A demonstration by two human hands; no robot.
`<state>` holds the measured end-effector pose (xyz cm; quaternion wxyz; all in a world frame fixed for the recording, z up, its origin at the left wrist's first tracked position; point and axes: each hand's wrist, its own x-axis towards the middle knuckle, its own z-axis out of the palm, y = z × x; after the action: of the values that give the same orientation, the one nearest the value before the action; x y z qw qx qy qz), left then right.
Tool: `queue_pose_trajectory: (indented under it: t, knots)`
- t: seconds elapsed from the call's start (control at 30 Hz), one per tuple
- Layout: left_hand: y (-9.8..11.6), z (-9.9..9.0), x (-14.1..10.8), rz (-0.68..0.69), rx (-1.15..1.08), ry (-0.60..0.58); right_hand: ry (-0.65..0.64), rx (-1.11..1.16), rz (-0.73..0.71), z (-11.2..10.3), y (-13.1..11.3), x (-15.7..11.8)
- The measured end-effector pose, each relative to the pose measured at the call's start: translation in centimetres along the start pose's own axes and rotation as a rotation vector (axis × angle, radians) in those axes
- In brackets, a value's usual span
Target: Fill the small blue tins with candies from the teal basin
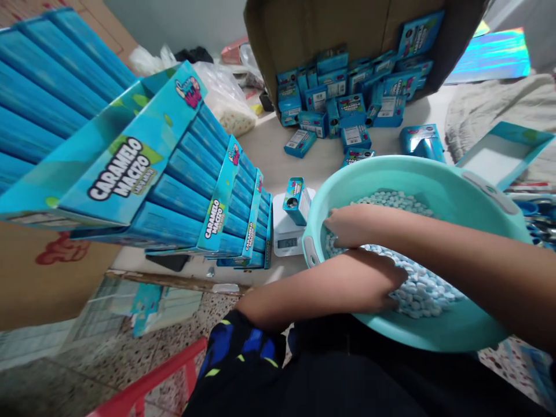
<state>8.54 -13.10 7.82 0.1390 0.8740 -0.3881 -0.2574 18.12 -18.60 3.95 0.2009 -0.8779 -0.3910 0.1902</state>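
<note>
My hands are crossed inside a turquoise basin [478,191] that holds many small pale-blue candies [423,289]. My right hand [350,225] reaches in from the right to the basin's left side, its fingers curled down among the candies. What it holds, if anything, is hidden. My left hand [382,281] lies in the candies near the basin's front, blurred, its fingers out of sight. Left of the basin, a small blue candy box [296,200] stands upright on a white digital scale [282,223].
Tall stacks of blue display boxes [125,168] stand at the left. Behind, a cardboard carton [317,29] lies on its side with several small blue boxes [350,107] spilling out. A blue tray [506,153] sits beyond the basin, and a plastic bag [223,95] lies at the back.
</note>
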Motion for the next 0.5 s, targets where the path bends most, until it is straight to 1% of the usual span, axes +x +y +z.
queue_pose_trajectory:
  t: [0.03, 0.07, 0.1, 0.17, 0.27, 0.33, 0.4, 0.43, 0.5]
  knots:
    - [0.0, -0.1, 0.0, -0.005, 0.006, -0.011, -0.156, -0.095, -0.043, -0.5, -0.4, -0.2]
    - [0.1, -0.2, 0.0, -0.005, 0.012, -0.009, -0.271, -0.174, -0.08, -1.0, -0.8, -0.3]
    - [0.1, -0.2, 0.0, -0.002, 0.018, 0.0, -0.319, -0.219, -0.101, -1.4, -1.1, -0.5]
    - [0.0, -0.1, 0.0, 0.003, 0.028, 0.016, -0.362, -0.261, -0.114, -2.1, -1.6, -0.6]
    - [-0.1, 0.2, 0.0, -0.008, 0.021, 0.013, -0.406, -0.292, -0.116, -2.0, -1.7, -0.5]
    - [-0.1, 0.3, 0.1, -0.009, 0.01, 0.016, -0.405, -0.29, -0.105, -1.4, -1.5, -0.3]
    - [-0.1, 0.4, 0.2, -0.009, 0.011, 0.002, -0.365, -0.26, -0.098, -0.5, -1.0, 0.0]
    - [-0.1, 0.4, 0.2, -0.018, 0.018, -0.015, -0.325, -0.235, -0.096, 0.0, -0.7, 0.1]
    - [0.0, 0.4, 0.3, -0.041, 0.029, -0.053, -0.173, -0.161, -0.083, 1.0, 0.0, 0.4]
